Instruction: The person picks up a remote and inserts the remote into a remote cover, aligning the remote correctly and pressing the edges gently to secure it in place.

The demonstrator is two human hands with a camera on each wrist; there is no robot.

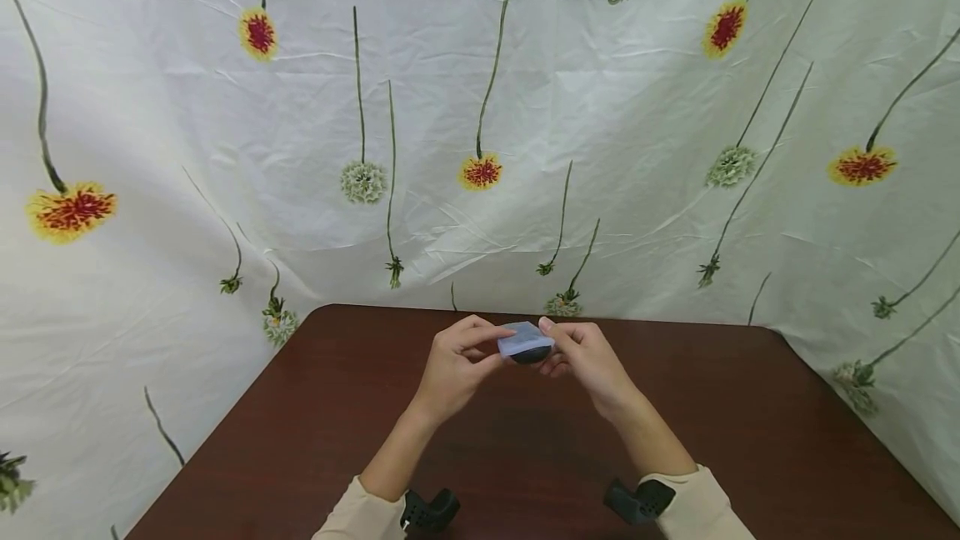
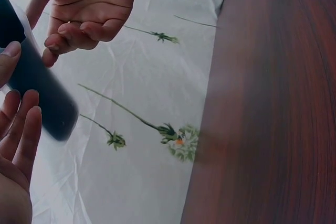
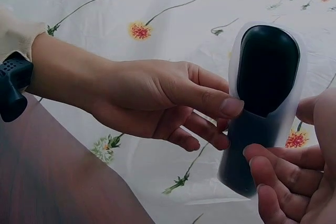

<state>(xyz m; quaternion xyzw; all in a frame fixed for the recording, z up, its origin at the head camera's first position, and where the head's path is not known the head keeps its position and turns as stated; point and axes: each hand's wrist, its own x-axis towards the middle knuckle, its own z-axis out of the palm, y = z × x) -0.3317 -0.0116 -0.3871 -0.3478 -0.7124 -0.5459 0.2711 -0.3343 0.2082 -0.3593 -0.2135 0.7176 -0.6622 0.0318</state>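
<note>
White cloth backdrop [image 1: 600, 107] printed with long-stemmed yellow-red and pale flowers hangs behind and around a dark brown wooden table [image 1: 525, 457]. Both hands are raised above the far-middle part of the table, meeting around a small dark rounded object in a clear plastic sleeve [image 1: 527, 342]. Left hand [image 1: 456, 369] pinches the sleeve's left edge, thumb on top, fingers curled below; right wrist view shows its thumb tip pressed on the clear plastic edge [image 3: 270, 106]. Right hand [image 1: 588, 359] holds the right end, thumb on top, fingers curled underneath touching the dark body. Object is off the table, held in air between the two hands, dark part half out of the clear cover in the right wrist view. Cream sleeves [image 1: 697, 507] and black wrist mounts [image 1: 427, 511] at bottom of head view.
</note>
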